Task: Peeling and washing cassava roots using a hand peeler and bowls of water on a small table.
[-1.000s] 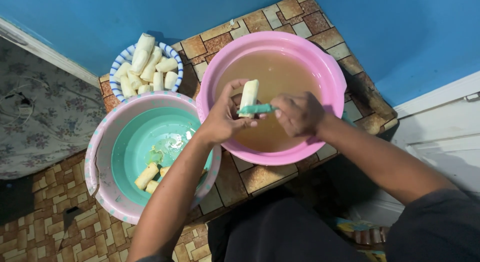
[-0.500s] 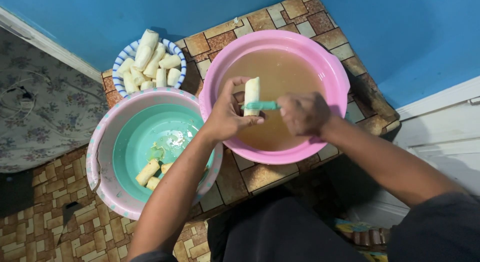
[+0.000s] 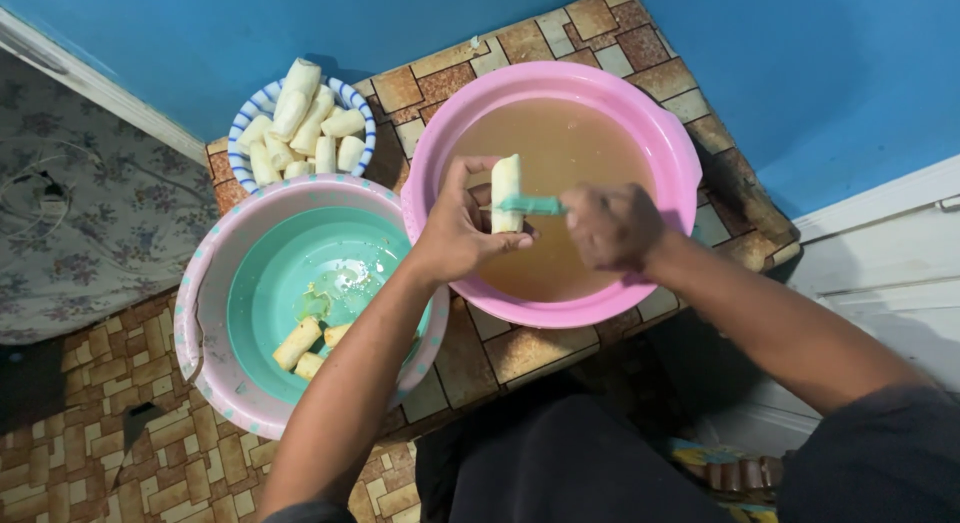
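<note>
Your left hand pinches a pale peeled root piece upright over the pink basin; your right hand grips a teal peeler against it.

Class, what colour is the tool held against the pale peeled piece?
The tool is teal green, seen in the head view, in the right hand.

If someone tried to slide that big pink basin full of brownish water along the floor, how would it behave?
The pink basin would probably feel heavy, since murky water fills most of it. The water would likely slosh and could spill over the rim if pushed fast. Its thin plastic wall may flex when gripped by one edge, so lifting it from both sides seems safer.
</note>
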